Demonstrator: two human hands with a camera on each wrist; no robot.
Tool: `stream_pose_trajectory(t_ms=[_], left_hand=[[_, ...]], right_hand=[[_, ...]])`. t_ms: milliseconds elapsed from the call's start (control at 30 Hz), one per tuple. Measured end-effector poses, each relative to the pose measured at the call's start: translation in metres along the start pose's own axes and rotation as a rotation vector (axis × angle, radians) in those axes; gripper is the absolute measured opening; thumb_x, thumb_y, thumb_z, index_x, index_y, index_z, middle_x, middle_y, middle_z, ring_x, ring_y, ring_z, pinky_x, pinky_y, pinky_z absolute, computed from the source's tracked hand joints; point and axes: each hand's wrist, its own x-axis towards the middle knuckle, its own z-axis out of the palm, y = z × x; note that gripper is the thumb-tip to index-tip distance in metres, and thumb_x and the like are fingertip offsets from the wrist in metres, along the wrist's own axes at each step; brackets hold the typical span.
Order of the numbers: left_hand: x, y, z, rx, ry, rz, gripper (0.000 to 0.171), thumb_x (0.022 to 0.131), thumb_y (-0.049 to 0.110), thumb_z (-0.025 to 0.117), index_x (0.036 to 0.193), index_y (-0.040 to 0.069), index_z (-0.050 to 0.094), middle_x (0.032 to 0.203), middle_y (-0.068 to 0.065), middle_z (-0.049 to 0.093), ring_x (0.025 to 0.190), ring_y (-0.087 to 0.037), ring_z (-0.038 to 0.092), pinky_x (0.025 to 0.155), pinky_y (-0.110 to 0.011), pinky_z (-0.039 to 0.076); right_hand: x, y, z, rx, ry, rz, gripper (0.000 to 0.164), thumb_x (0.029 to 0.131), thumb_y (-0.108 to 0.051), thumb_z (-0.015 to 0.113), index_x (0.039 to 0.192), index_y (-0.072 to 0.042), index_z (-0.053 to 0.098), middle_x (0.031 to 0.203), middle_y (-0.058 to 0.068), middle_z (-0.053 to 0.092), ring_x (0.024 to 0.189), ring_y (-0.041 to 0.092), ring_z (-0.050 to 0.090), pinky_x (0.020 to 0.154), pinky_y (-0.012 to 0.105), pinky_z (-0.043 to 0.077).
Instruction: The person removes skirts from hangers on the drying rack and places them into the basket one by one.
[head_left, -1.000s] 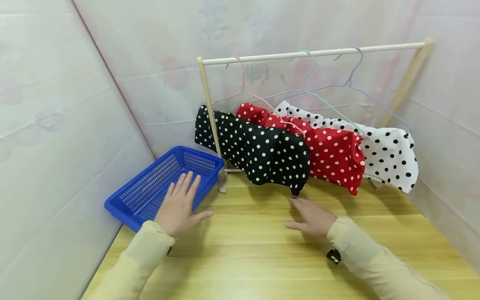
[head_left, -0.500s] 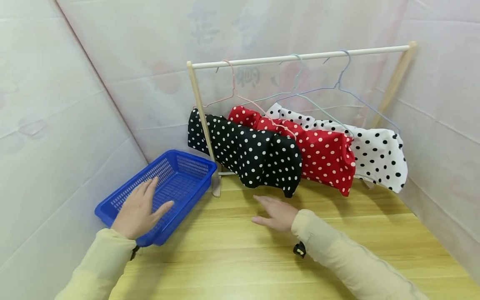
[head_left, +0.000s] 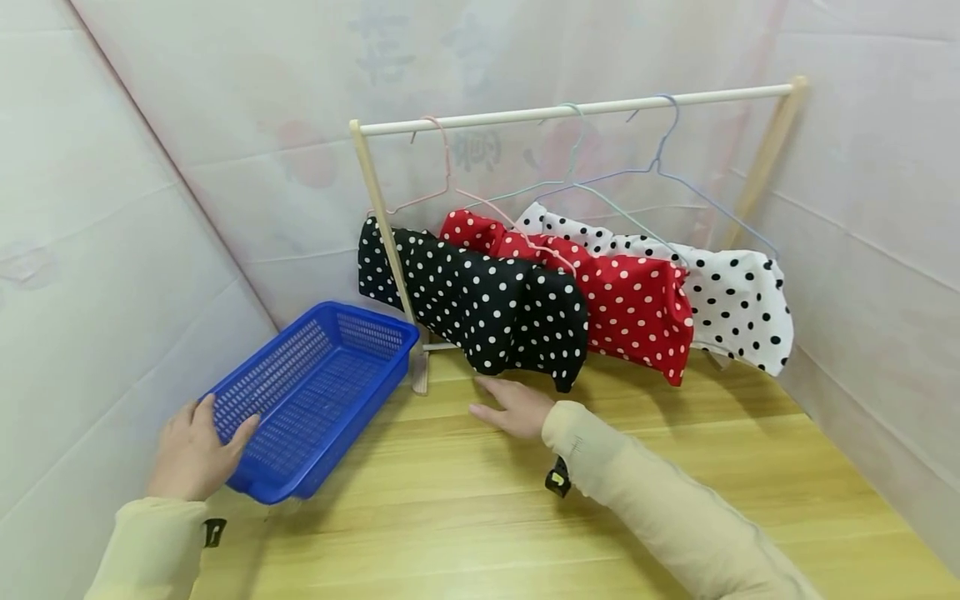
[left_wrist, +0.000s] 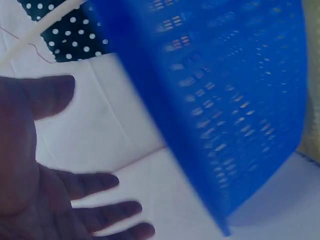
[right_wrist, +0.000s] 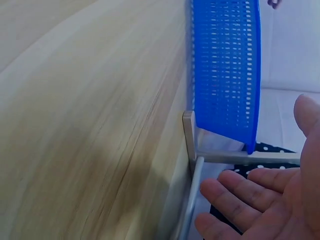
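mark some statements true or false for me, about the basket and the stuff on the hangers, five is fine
1. The black cloth with white dots hangs from the pink hanger. True.
2. The white cloth has red dots. False: its dots are black.
3. As the head camera sees it, the blue basket is by the right end of the rack. False: it is by the left end.
4. The red cloth is on the green hanger. True.
5. The blue hanger carries the black cloth. False: it carries the white cloth.
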Motion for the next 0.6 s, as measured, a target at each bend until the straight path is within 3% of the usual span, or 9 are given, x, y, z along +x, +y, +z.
stream_pose_trajectory(t_ms=[167, 333, 600], left_hand=[[-0.004, -0.009, 0.007, -0.005, -0.032, -0.128, 0.095, 0.095, 0.055, 0.045, 0.138, -0.025, 0.017, 0.133, -0.052, 0.017, 0.12, -0.065, 0.02, 0.097, -0.072, 0.021], [-0.006, -0.013, 0.012, -0.002, -0.08, -0.206, 0.098, 0.096, 0.055, 0.042, 0.136, -0.029, 0.009, 0.133, -0.055, 0.011, 0.123, -0.066, 0.016, 0.102, -0.07, 0.017], [-0.009, -0.016, 0.019, 0.039, -0.145, -0.278, 0.1, 0.097, 0.055, 0.037, 0.127, -0.037, 0.01, 0.124, -0.058, 0.021, 0.112, -0.067, 0.03, 0.097, -0.068, 0.029]], right_hand=[[0.012, -0.004, 0.001, 0.013, -0.011, -0.003, 0.077, 0.097, -0.061, 0.035, 0.152, -0.008, 0.025, 0.146, 0.008, 0.044, 0.134, 0.02, 0.04, 0.111, 0.036, 0.031], [0.022, -0.012, 0.001, 0.093, -0.022, 0.016, 0.074, 0.098, -0.057, 0.037, 0.151, -0.006, 0.026, 0.142, 0.01, 0.048, 0.13, 0.021, 0.045, 0.108, 0.037, 0.035], [0.04, -0.027, 0.009, 0.159, -0.018, -0.019, 0.072, 0.099, -0.055, 0.038, 0.151, -0.006, 0.028, 0.142, 0.012, 0.048, 0.127, 0.022, 0.048, 0.105, 0.035, 0.039]])
